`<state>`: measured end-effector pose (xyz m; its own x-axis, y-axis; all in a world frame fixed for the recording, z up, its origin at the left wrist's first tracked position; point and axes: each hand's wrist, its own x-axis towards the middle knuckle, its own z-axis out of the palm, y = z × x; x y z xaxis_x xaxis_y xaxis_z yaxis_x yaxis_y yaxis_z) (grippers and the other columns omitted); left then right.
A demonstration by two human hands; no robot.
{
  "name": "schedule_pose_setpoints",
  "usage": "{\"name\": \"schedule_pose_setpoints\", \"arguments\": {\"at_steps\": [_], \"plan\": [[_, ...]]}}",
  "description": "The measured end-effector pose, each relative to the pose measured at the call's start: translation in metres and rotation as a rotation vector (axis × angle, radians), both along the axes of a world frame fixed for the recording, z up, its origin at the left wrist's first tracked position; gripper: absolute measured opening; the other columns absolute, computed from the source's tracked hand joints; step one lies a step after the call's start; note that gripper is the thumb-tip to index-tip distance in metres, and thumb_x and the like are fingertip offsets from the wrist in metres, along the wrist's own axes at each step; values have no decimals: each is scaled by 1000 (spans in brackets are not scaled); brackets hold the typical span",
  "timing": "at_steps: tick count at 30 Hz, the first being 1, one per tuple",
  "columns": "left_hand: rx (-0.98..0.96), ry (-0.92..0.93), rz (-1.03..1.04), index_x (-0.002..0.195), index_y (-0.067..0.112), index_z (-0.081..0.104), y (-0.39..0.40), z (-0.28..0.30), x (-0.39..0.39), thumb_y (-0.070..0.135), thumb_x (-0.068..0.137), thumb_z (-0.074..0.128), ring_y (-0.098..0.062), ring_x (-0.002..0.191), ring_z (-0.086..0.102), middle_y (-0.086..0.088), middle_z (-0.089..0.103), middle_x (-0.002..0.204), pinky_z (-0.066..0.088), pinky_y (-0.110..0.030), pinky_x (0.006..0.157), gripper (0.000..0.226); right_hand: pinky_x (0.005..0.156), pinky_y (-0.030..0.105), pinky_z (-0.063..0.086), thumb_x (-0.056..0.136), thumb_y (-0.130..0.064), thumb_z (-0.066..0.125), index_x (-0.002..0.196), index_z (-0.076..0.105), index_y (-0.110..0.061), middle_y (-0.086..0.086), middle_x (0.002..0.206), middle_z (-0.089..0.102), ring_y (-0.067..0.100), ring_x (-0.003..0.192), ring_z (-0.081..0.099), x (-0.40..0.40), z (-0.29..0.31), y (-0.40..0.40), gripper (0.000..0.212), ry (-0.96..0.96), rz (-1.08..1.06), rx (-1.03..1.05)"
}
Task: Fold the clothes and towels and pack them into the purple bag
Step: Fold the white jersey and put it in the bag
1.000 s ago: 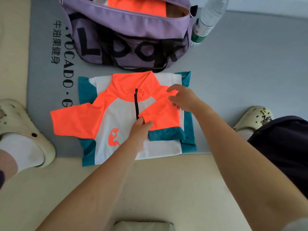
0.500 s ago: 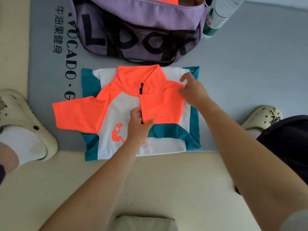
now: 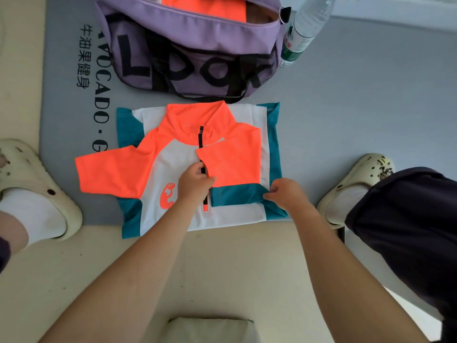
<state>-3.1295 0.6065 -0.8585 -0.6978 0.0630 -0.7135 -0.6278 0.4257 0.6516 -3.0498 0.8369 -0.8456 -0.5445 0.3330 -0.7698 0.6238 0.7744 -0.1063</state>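
Note:
An orange, white and teal zip-neck shirt point(image 3: 173, 164) lies flat on the grey mat, collar toward the purple bag point(image 3: 188, 50). Its right sleeve is folded in over the chest; the left sleeve still spreads out to the left. My left hand point(image 3: 194, 185) pinches the inner edge of the folded sleeve at the zip line. My right hand point(image 3: 284, 195) pinches the teal cuff at the fold's lower right corner. The bag stands open behind the shirt with an orange garment point(image 3: 205, 6) inside.
A clear water bottle point(image 3: 305, 28) lies right of the bag. The grey mat point(image 3: 358, 100) has black lettering on its left. Cream clogs sit at the left point(image 3: 37, 189) and right point(image 3: 356, 186). A pale folded cloth point(image 3: 210, 330) is at the bottom edge.
My right hand slid from the sleeve's upper right shoulder down to the teal cuff. The folded sleeve now lies flatter and squarer. My left hand stayed at the zip line.

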Motion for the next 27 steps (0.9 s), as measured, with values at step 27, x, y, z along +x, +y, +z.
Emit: {"name": "schedule_pose_setpoints", "arguments": {"at_steps": [27], "plan": [[-298,-13,-281,52,11,57,-5,-6,43,43,75,73,-18,51,56,-2,65,55,44,-32,53,43,71,32,43,79,-22,76,104,55,-15,1,103,51,16,84,50,68,-8,-9,34,272,-391,9]]}}
